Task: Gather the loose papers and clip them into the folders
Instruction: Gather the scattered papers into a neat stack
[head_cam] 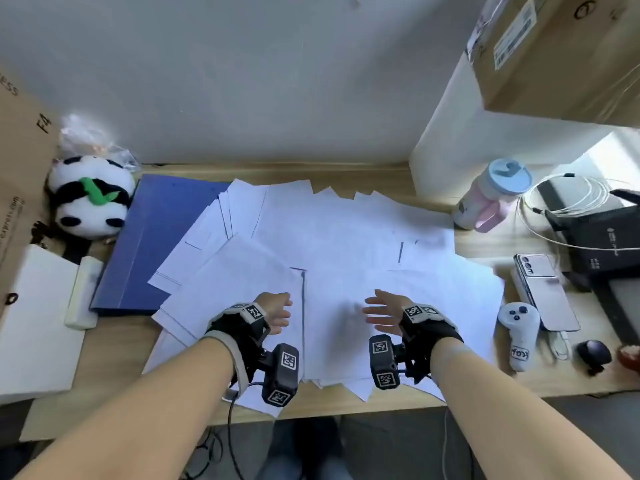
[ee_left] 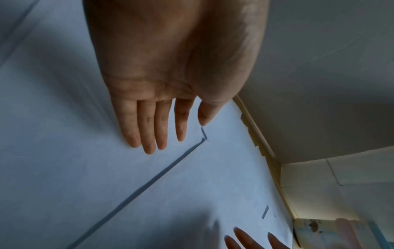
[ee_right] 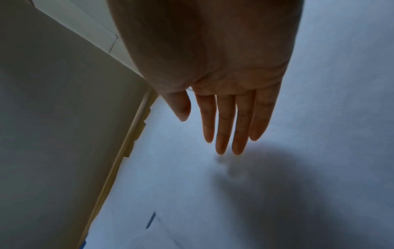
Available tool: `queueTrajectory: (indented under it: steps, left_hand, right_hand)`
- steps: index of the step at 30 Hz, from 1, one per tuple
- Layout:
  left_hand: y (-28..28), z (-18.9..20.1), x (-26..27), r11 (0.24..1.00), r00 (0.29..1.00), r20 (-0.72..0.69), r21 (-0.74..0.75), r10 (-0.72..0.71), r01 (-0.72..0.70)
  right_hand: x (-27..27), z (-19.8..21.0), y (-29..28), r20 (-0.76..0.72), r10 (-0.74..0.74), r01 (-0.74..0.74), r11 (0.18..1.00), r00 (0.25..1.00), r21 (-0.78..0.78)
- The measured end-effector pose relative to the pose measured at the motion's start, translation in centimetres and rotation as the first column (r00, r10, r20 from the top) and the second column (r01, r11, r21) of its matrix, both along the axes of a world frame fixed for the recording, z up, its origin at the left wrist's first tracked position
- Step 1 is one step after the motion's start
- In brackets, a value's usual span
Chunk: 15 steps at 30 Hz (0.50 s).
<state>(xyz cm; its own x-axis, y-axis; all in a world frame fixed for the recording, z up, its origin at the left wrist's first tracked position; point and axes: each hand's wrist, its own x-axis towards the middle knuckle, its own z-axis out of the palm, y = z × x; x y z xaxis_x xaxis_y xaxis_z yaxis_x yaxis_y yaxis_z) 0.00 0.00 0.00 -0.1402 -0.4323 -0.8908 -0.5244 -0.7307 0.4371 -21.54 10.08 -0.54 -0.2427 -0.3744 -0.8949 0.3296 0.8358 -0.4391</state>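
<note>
Head view shows the wooden desk (head_cam: 408,181) almost buried under loose papers (head_cam: 339,230), white sheets fanned out and overlapping at odd angles from the back edge to the front, a few corners hanging over the near side. They lie scattered, not stacked, so the gathering looks not yet begun. A blue folder (head_cam: 145,244) lies closed at the left of the spread, its right part tucked under several sheets; being shut and half covered, it likely has to be freed before anything gets clipped in. A panda plush (head_cam: 91,197) sits behind the folder, a water bottle (head_cam: 491,199) and a phone (head_cam: 547,292) keep to the right, off the sheets. Both forearms reach in side by side over the near papers. The left hand (head_cam: 275,311) and right hand (head_cam: 382,311) face each other, palms inward, fingers straight and relaxed, gripping nothing; whether fingertips touch paper I cannot tell
</note>
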Motion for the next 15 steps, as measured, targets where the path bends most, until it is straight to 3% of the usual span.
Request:
queueTrajectory:
  steps: [3, 11, 15]
  left_hand:
    - [0.8, -1.5, -0.5, 0.998, 0.998, 0.019, 0.026, 0.057, -0.057]
    - [3.4, -3.8, -2.3, 0.992, 0.996, -0.080, 0.120, -0.041, 0.050]
    - [4.6, -4.5, -3.2, 0.991, 0.989, -0.064, 0.009, -0.134, 0.135]
  right_hand:
    - [0.3, -1.1, 0.5, -0.022, -0.019, 0.020, 0.999, 1.000, 0.037]
    - [1.7, -4.1, 1.8, -0.131, -0.113, 0.111, 0.994, 0.985, -0.023]
    - [1.8, -4.1, 2.0, -0.117, -0.121, 0.117, 0.993, 0.986, -0.033]
